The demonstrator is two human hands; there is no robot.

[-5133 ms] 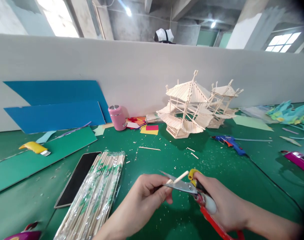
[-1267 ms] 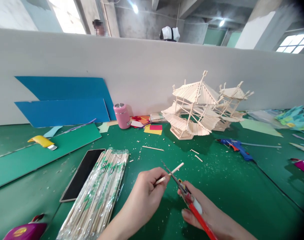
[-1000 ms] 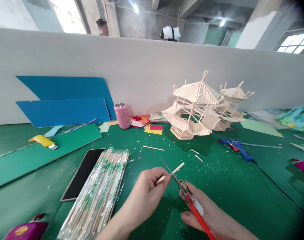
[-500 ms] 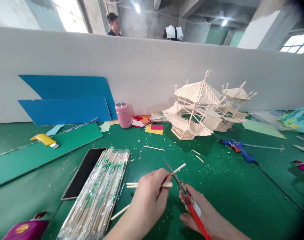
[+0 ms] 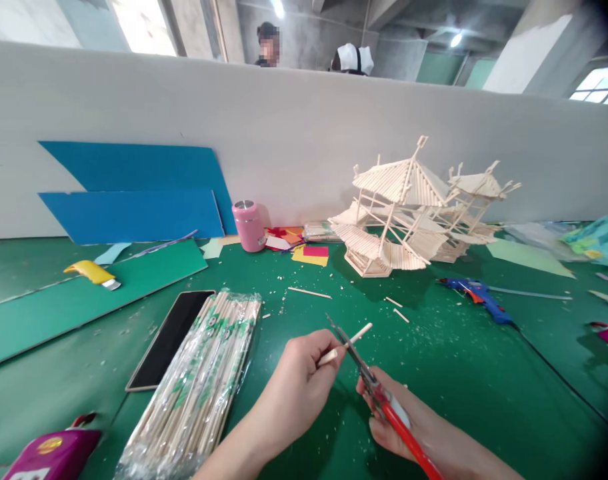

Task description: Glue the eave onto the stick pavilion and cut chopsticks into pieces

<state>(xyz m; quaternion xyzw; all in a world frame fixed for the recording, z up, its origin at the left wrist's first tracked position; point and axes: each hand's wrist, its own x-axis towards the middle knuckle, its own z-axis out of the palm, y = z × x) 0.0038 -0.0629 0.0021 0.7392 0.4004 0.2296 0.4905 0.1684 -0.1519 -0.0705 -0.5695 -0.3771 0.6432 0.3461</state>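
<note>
My left hand is closed around thin wooden chopsticks; one end points away to the upper right and another blunt end shows between thumb and fingers. The rest of the sticks is hidden by the hand. In my right hand are red-handled scissors. Their narrow blades cross the chopstick just beyond my left fingertips, and I cannot tell whether they touch it. Left of my hands lies a clear plastic pack of chopsticks. A pagoda-like model made of wooden sticks stands behind them.
A black phone lies partly under the pack. A blue glue gun with its cord is at right. Farther back stand a pink flask and blue boards. A yellow cutter rests on a green board. Stick scraps dot the table.
My left hand has turned slightly, so the stick ends that stuck out on its left are now out of sight. The scissors stay at the chopstick. The view has shifted slightly.
</note>
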